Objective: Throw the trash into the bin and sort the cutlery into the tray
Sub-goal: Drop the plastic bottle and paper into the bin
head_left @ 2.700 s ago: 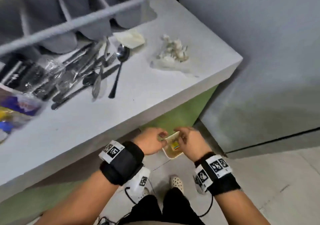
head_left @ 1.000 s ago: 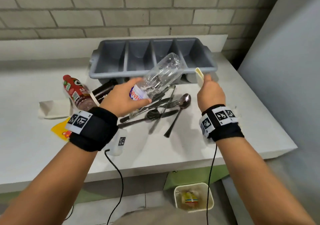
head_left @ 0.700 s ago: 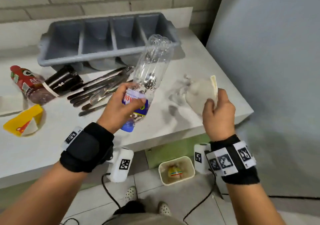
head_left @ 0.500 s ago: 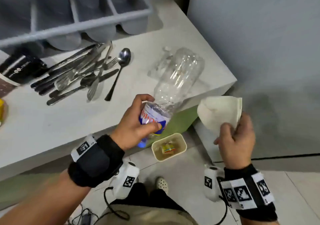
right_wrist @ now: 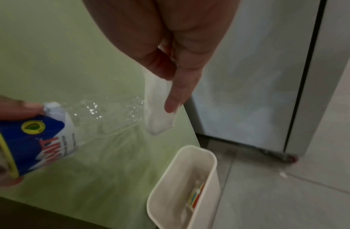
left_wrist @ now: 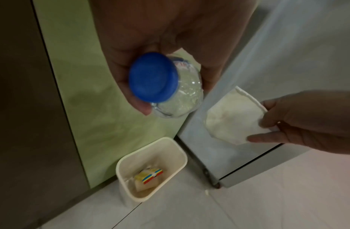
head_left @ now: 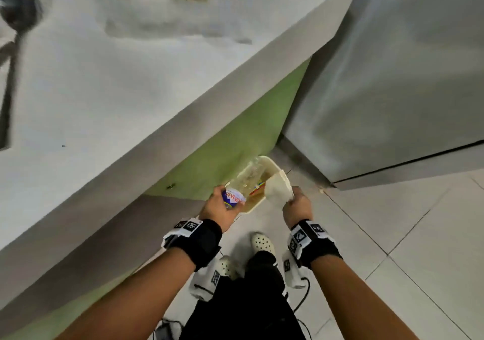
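Spoon (head_left: 15, 12) (edge-cut, blurred)

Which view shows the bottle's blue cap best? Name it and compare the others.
The left wrist view: the blue cap faces the camera, unobstructed. In the head view the left hand hides it; the right wrist view shows only the bottle's label and clear body.

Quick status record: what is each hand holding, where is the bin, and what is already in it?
left hand: grips bottle, capped end toward wrist
right hand: pinches napkin
position: both items held above the bin, not released
bin: on floor, by green panel
bin contents: one coloured wrapper
counter: spoon at its far edge
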### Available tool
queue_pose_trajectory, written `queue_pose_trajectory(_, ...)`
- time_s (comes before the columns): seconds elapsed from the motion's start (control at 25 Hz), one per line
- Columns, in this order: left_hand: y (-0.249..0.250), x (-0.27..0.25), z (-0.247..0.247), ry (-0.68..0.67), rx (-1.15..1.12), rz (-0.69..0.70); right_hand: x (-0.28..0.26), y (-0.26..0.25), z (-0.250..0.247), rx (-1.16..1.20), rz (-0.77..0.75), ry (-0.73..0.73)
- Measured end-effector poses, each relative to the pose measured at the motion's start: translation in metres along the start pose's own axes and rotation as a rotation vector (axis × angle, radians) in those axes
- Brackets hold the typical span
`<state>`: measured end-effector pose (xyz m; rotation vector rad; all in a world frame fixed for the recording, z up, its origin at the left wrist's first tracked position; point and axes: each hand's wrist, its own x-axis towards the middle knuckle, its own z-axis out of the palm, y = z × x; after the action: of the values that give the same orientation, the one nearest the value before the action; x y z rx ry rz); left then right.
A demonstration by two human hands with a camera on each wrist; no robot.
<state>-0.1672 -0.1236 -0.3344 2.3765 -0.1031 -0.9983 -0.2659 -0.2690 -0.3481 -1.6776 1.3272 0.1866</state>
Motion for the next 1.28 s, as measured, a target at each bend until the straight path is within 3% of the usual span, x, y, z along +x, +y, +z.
queue_pose_trajectory(0.16, -0.043, 0.092, 0.066, 0.022, 0.124, -0.083, 0.081, 0.046, 0.071, 0.166, 0.16, -0.002)
queue_pose_trajectory(0.32, -0.06, 0.151, 0.112, 0.001, 0.202, -0.079, 0.145, 0.075, 0.119, 0.383, 0.303, -0.023)
queue_pose_trajectory(0.48, -0.065, 0.175, 0.122, -0.157, 0.303, -0.01, 0.152, 0.085, 0.125, 0.267, 0.279, -0.093)
queue_pose_trajectory(0.64, -0.046, 0.139, 0.091, -0.134, 0.283, 0.033, 0.113, 0.091, 0.1, 0.075, 0.245, -0.135)
queue_pose_trajectory(0.76, -0.011, 0.089, 0.055, -0.165, 0.272, 0.071, 0.067, 0.065, 0.062, -0.035, 0.166, -0.168)
queue_pose_trajectory(1.12, 0.1, -0.067, -0.071, -0.23, 0.102, 0.144, -0.067, -0.087, -0.053, -0.351, -0.31, -0.305)
queue_pose_trajectory(1.28, 0.126, -0.131, -0.141, -0.09, 0.078, 0.205, -0.11, -0.173, -0.094, -0.446, -0.566, -0.346)
